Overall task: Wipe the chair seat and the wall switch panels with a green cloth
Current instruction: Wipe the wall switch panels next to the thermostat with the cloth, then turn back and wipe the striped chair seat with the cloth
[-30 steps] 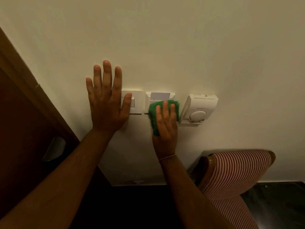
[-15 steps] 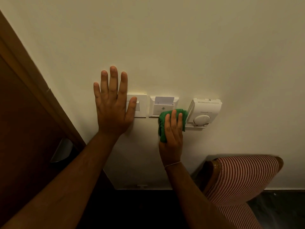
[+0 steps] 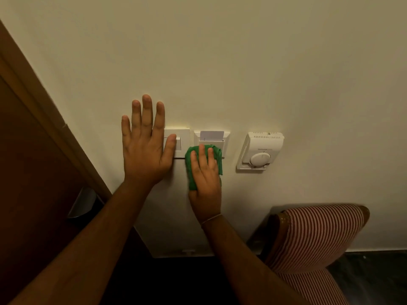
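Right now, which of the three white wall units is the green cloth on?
The middle one, the key card holder with a card in its slot. The right hand presses the green cloth over its lower part.

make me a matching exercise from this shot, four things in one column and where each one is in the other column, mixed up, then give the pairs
Things:
1. green cloth
2. key card
3. thermostat
4. striped chair

Places:
A. standing in the slot of the middle panel
B. under the right hand, against the wall
C. lower right, below the panels
D. rightmost unit on the wall, with a round dial

Pairs: 1-B, 2-A, 3-D, 4-C
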The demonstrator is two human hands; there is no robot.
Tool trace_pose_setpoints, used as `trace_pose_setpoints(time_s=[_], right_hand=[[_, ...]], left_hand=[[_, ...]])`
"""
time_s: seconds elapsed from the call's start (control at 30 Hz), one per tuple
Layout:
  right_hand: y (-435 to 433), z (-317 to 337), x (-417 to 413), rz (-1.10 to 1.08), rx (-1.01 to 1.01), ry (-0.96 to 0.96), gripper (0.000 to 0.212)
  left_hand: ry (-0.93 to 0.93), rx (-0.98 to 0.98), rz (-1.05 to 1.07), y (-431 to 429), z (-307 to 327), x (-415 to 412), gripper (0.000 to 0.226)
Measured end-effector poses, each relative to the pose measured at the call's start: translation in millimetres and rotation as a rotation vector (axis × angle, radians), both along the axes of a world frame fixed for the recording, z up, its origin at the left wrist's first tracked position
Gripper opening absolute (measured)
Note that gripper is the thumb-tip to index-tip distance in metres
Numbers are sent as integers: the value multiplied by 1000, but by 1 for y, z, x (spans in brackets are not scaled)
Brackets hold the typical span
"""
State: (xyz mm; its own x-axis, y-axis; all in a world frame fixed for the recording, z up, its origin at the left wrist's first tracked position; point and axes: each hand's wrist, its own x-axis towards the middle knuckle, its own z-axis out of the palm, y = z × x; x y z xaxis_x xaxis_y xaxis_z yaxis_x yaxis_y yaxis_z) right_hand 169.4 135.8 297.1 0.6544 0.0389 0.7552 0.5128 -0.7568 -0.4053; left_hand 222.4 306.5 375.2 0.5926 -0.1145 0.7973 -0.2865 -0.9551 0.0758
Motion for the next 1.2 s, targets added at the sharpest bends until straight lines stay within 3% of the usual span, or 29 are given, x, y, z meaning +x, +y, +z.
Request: trace_pose_setpoints(time_s=[0.23,0.4,0.6,0.83,1.07,1.2], right_hand=[[-32,31,-20,48,-61,-64,104],[-60,39,-38,36,-166,-70,74],[-99,27,-71,9,-243,-11,61],[-161,-30,-121,-55,-289,158,59],[-257,-127,-182,-169,-259,488,83],[-300,-178,-205,-217,-235,688,63]], left_hand=[[146,35,107,12,-33,-80,83],[237,17,105,-7,-62,-123,82],[252,45,9,-53,-79,-140,80],[412,45,-144,-104,-137,-157,79],[664,55,-326,-171,-207,-169,81],[746,130,-373,-211,-256,-184,81]])
